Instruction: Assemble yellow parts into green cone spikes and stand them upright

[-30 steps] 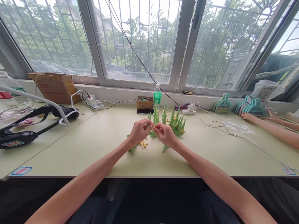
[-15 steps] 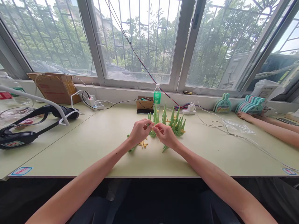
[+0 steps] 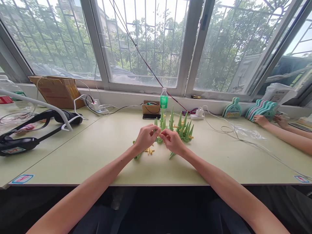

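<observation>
My left hand (image 3: 147, 137) and my right hand (image 3: 172, 139) meet above the middle of the table, fingertips pinched almost together. Whatever small piece sits between them is mostly covered by the fingers, and I cannot make out its kind. Just beyond the hands stand several green pointed cones (image 3: 179, 123), some with small yellow pegs fixed at their sides. Below the left hand lies a little pile of loose yellow pegs (image 3: 149, 150). Green rounded pieces (image 3: 137, 156) lie beside the left wrist, partly hidden. Under the right hand a green cone (image 3: 172, 155) rests on its side.
Behind the cones are a green-labelled bottle (image 3: 164, 98), a small cardboard box (image 3: 151, 108) and a dark phone-like slab (image 3: 151, 116). Black headgear (image 3: 21, 143) lies left. Cables (image 3: 240, 139) cross the right side, where another person's hands (image 3: 262, 121) touch pastel boards (image 3: 260, 109).
My hands stay almost in place, with slight finger movement at the pinch. At the far right, the other person's hands have shifted, and the farther one shows more clearly.
</observation>
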`<action>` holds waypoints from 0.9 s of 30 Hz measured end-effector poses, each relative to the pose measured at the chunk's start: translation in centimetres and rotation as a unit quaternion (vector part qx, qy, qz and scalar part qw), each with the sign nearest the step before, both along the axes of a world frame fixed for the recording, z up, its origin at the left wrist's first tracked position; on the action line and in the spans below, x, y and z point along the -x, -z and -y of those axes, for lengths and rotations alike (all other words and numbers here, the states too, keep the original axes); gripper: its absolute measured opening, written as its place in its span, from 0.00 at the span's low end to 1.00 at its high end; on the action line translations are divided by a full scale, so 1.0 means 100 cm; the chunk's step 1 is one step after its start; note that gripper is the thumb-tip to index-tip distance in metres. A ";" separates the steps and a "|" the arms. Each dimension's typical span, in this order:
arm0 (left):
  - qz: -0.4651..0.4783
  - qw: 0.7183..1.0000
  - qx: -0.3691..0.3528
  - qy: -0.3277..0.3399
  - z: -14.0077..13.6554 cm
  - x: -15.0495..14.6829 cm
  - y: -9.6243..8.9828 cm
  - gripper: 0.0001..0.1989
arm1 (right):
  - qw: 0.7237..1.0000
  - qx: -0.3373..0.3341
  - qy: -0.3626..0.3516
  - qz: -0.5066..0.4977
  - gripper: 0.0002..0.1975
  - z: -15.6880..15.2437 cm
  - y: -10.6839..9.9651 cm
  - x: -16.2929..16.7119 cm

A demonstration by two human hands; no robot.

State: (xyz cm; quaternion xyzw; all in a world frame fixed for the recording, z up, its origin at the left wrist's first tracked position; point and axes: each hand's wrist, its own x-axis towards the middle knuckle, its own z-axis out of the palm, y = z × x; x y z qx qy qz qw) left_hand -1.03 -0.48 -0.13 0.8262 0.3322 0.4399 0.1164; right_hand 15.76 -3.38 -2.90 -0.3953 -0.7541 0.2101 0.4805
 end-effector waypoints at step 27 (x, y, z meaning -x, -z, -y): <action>0.006 1.000 0.001 -0.003 0.000 0.000 0.000 0.14 | 1.000 0.004 0.019 0.009 0.16 0.000 0.000 0.001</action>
